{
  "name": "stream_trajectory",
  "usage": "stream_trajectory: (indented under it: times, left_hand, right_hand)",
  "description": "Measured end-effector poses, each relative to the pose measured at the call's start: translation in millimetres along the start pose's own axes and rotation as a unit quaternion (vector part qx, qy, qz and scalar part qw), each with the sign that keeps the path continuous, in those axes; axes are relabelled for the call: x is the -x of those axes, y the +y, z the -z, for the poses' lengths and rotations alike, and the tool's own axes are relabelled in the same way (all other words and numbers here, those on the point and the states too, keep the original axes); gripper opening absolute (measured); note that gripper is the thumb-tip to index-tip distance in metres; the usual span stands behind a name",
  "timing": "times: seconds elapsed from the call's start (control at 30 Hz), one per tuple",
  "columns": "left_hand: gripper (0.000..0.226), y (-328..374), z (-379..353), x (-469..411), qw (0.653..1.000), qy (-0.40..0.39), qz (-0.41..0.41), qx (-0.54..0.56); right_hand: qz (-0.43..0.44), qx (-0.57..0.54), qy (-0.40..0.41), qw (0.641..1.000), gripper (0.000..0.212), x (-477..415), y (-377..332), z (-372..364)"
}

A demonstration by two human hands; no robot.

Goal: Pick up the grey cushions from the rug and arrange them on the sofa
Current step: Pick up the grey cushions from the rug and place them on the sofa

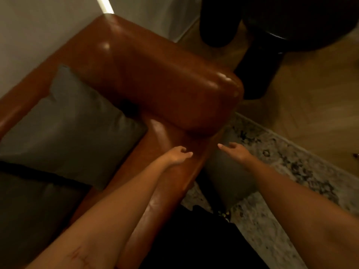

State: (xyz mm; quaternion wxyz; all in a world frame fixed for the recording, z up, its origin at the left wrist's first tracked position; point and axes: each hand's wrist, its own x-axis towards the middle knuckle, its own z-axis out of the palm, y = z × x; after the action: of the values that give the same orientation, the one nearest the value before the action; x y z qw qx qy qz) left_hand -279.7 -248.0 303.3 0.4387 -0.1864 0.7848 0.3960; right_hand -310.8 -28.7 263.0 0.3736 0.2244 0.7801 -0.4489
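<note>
Both forearms fill the bottom of the view, stretched forward and down from a dark garment at the lower edge. Neither grip holds anything. The left hand [178,155] hangs with fingers loosely curled over the front edge of the sofa [167,199]. The right hand [237,151] has its fingers apart and reaching forward, forefinger leading.

Just under the right wrist sits the floor cushion [229,179] — grey, on the rug [291,171], seemingly propped against the sofa's front below the armrest [165,78]. The right hand is over its upper end and the left is just beside it. This reads as the set-up for a two-handed lift, since a soft, wide cushion is easier taken by both sides than pinched at one corner.

Further left, the sofa cushion [73,129] leans in the corner where seat meets back, one point upward, close to the armrest. Below it lies a darker grey shape [35,206], likely another cushion, though the light is too dim to be sure. The job looks partly done, with at least this one left on the rug.

Beyond the armrest a dark round table [301,22] stands on the wood floor [320,113], well apart from the hands. A pale wall [38,26] backs the sofa.
</note>
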Motion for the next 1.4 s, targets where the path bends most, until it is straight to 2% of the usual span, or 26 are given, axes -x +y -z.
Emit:
stream_trajectory:
  times: [0.2, 0.3, 0.37, 0.53, 0.7, 0.87, 1.0, 1.13, 1.23, 1.33, 1.4]
  left_hand:
    - [0.058, 62.7, -81.7, -10.2, 0.992, -0.084, -0.012, -0.098]
    - [0.062, 82.0, -120.9, -18.8, 0.982, -0.129, -0.002, -0.138]
    - [0.063, 90.3, -141.6, -26.4, 0.977, -0.13, -0.001, -0.168]
    - [0.066, 101.3, -174.8, -55.2, 0.974, -0.128, 0.013, -0.187]
    - [0.076, 113.0, -192.8, -105.5, 0.988, -0.087, 0.015, -0.129]
    - [0.075, 114.9, -212.0, -172.2, 0.994, -0.018, 0.008, -0.11]
    - [0.074, 101.6, -228.7, -227.5, 0.995, -0.001, 0.022, -0.101]
    - [0.082, 78.5, -243.0, -290.5, 0.996, -0.008, 0.037, -0.081]
    - [0.087, 63.6, -245.4, -339.3, 0.996, -0.012, 0.049, -0.071]
    - [0.082, 51.1, -247.1, -389.6, 0.996, -0.009, 0.03, -0.08]
    - [0.082, 41.2, -249.3, -424.1, 0.995, -0.004, 0.017, -0.095]
  right_hand:
    - [-0.061, -0.085, 0.069, 0.992, 0.081, 21.2, 96.9, 84.1]
    - [-0.082, -0.123, 0.103, 0.984, 0.099, 21.2, 145.2, 107.9]
    - [-0.103, -0.154, 0.128, 0.974, 0.081, 15.9, 175.0, 117.6]
    - [-0.167, -0.224, 0.148, 0.949, 0.06, 18.3, 209.1, 124.0]
    - [-0.226, -0.302, 0.122, 0.918, 0.074, -0.1, 257.2, 108.7]
    - [-0.254, -0.354, 0.106, 0.894, 0.077, -39.8, 302.1, 90.3]
    - [-0.256, -0.379, 0.109, 0.883, 0.088, -81.4, 324.1, 73.6]
    - [-0.252, -0.407, 0.112, 0.871, 0.06, -125.4, 349.2, 51.9]
    - [-0.252, -0.44, 0.102, 0.856, 0.073, -157.0, 362.1, 37.3]
    - [-0.242, -0.492, 0.102, 0.83, 0.064, -179.5, 361.0, 31.1]
    - [-0.234, -0.511, 0.102, 0.821, 0.066, -204.4, 376.1, 21.0]
